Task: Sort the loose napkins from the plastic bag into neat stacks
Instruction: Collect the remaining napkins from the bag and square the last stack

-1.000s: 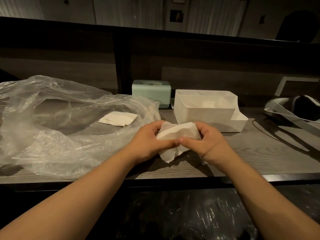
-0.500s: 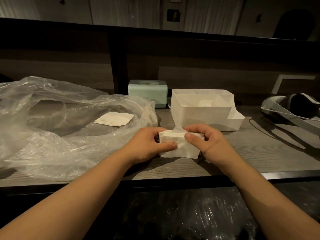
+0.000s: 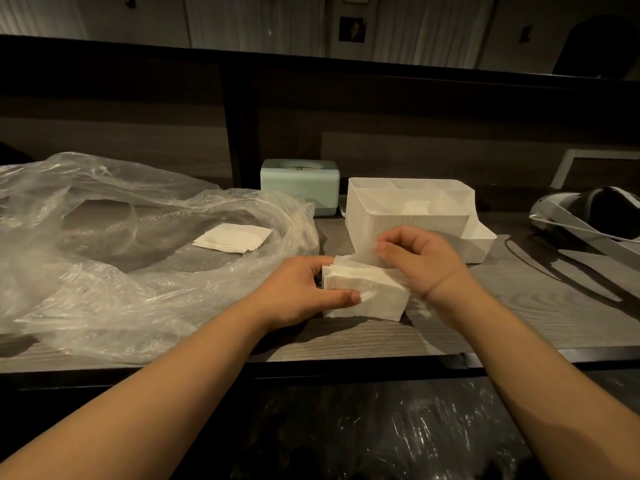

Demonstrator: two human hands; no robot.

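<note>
Since the earlier frames the crumpled bundle has been squared into a napkin stack (image 3: 363, 294) set down on the surface (image 3: 540, 306) at frame centre, and the right hand (image 3: 420, 263) has risen off it. The left hand (image 3: 301, 294) grips the stack's left end, thumb across the near face and fingers curled behind. The right hand pinches a thin, half-blurred napkin (image 3: 365, 251) lifted above the stack's far right corner. The stack's long axis runs left to right between the hands, the left hand touching it, the right just above. A few more napkins (image 3: 232, 238) lie flat inside the plastic bag (image 3: 104, 271) at centre left, nearer the left hand and probably the next ones to reach for.
</note>
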